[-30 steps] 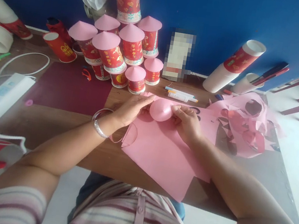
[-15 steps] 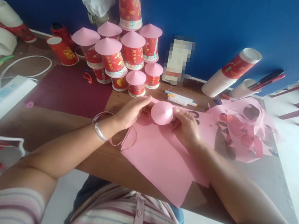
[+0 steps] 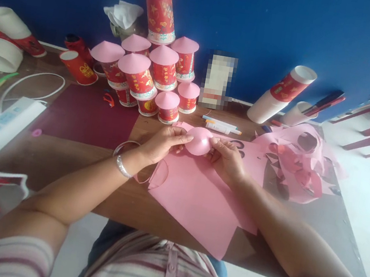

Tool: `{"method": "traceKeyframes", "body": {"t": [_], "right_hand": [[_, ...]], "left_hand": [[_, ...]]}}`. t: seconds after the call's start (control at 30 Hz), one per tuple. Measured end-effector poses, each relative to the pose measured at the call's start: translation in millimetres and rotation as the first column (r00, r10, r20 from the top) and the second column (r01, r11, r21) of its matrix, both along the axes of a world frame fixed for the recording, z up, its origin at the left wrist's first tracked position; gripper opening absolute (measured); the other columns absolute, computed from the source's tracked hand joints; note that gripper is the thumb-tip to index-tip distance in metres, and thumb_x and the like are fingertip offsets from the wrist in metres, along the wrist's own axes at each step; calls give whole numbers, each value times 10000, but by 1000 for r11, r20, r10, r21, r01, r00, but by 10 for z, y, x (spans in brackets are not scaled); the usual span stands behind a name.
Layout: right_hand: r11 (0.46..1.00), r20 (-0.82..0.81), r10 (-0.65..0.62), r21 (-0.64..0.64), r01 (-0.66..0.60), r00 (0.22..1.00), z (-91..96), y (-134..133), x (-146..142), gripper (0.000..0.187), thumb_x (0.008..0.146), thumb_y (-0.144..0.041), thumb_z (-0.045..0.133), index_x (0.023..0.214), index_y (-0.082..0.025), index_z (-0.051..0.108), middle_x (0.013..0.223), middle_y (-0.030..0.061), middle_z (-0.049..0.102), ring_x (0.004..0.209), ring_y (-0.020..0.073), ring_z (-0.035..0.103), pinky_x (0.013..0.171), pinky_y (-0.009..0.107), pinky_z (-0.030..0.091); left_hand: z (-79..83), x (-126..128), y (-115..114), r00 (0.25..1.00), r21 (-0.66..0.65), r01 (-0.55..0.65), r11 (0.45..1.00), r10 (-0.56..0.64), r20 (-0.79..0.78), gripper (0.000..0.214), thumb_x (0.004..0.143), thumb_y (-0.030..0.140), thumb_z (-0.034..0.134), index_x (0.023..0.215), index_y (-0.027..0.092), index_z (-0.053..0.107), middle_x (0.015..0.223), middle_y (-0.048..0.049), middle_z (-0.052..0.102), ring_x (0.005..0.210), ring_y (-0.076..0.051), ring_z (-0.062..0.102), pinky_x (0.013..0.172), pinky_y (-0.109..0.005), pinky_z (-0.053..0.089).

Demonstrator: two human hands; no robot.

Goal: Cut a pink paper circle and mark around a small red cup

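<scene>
A small pink paper cone [image 3: 199,142] is held between my two hands over the table. My left hand [image 3: 166,142] pinches its left rim, the thumb lying on the surface. On the opposite rim, the thumb and fingers of my right hand [image 3: 227,158] are closed. Beneath them lies a large sheet of pink paper [image 3: 203,197] with dark marks near its upper right. Red paper cups [image 3: 164,75] topped with similar pink cones stand stacked behind my left hand, several in all. The fingertips under the cone are partly hidden.
Pink paper scraps [image 3: 304,162] are heaped on the right. Markers [image 3: 221,126] lie behind the sheet. A cup of pens [image 3: 300,114] and a tilted stack of cups [image 3: 282,95] stand at the back right. A maroon sheet [image 3: 90,116] and a white power strip [image 3: 7,127] lie on the left.
My left thumb has moved right onto the cone. The cone is tilted differently, its tip less plain. The view has shifted, so the background sits slightly lower.
</scene>
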State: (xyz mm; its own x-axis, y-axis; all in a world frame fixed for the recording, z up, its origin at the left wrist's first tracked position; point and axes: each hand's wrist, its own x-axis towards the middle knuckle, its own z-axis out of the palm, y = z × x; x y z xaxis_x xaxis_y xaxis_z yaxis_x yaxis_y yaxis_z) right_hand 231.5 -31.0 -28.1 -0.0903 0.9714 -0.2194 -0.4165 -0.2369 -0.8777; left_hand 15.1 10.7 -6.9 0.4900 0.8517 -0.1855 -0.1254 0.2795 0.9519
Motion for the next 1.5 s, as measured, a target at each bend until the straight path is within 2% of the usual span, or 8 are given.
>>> {"method": "traceKeyframes", "body": {"t": [0.2, 0.43, 0.6, 0.93, 1.1, 1.3, 1.4, 1.5], "right_hand": [[998, 95, 60, -11, -60, 994, 23, -30, 18, 556, 641, -640, 1048, 680, -202, 707, 608, -32, 591, 576, 101, 453, 556, 280, 348], [988, -16, 154, 10, -154, 988, 20, -56, -43, 483, 669, -579, 1059, 838, -220, 782, 819, 13, 771, 773, 174, 677, 782, 337, 559], [988, -32, 151, -27, -152, 988, 13, -67, -46, 425, 657, -508, 1071, 790, -231, 777, 812, -6, 786, 788, 166, 692, 832, 333, 552], [999, 128, 41, 24, -45, 991, 58, -53, -11, 412, 642, -523, 1043, 815, -231, 808, 826, 0, 797, 806, 171, 658, 839, 326, 495], [996, 206, 87, 7, -91, 975, 66, -67, -23, 430, 660, -558, 1008, 767, -218, 767, 756, -6, 732, 743, 158, 589, 750, 316, 437], [960, 504, 210, 59, -275, 838, 106, -101, -37, 468, 757, -608, 916, 703, -203, 687, 691, -43, 570, 709, 134, 448, 692, 312, 301], [958, 516, 204, 70, -279, 832, 108, -109, -50, 528, 749, -656, 913, 688, -206, 643, 682, -49, 529, 702, 130, 420, 683, 314, 274], [964, 500, 197, 59, -260, 843, 103, -112, -55, 529, 744, -670, 918, 732, -202, 672, 704, -42, 555, 705, 131, 432, 682, 312, 282]], "left_hand": [[2, -7, -11, 999, -110, 48, 993, -45, 29, 524, 645, 566, 1017, 846, 171, 736, 800, -15, 695, 721, -133, 601, 649, -272, 452], [-21, 28, -8, 1000, -105, -18, 994, 20, 13, 547, 622, 591, 1029, 746, 175, 696, 739, 6, 650, 694, -116, 545, 662, -276, 388], [1, 43, -29, 999, -15, 28, 999, -29, -23, 540, 665, 634, 1004, 730, 176, 726, 773, -13, 703, 794, -145, 599, 786, -322, 439], [-44, 6, -24, 1000, 41, 23, 999, -24, 10, 460, 728, 590, 985, 808, 181, 790, 860, -25, 749, 897, -176, 625, 901, -348, 434], [-10, -1, -13, 1000, 45, 26, 999, -27, 2, 439, 744, 581, 964, 834, 186, 795, 862, -23, 728, 856, -169, 606, 841, -334, 444], [143, 28, -42, 986, 178, 87, 980, -59, -155, 423, 707, 521, 984, 776, 164, 769, 807, -29, 723, 812, -167, 613, 816, -333, 459], [160, 39, -63, 976, 182, 127, 975, -90, -200, 427, 727, 521, 967, 729, 161, 739, 729, -20, 698, 748, -157, 596, 770, -333, 437], [142, 40, -67, 982, 193, 76, 978, -40, -187, 423, 726, 515, 958, 694, 164, 724, 706, -11, 677, 735, -146, 564, 770, -333, 421]]}}
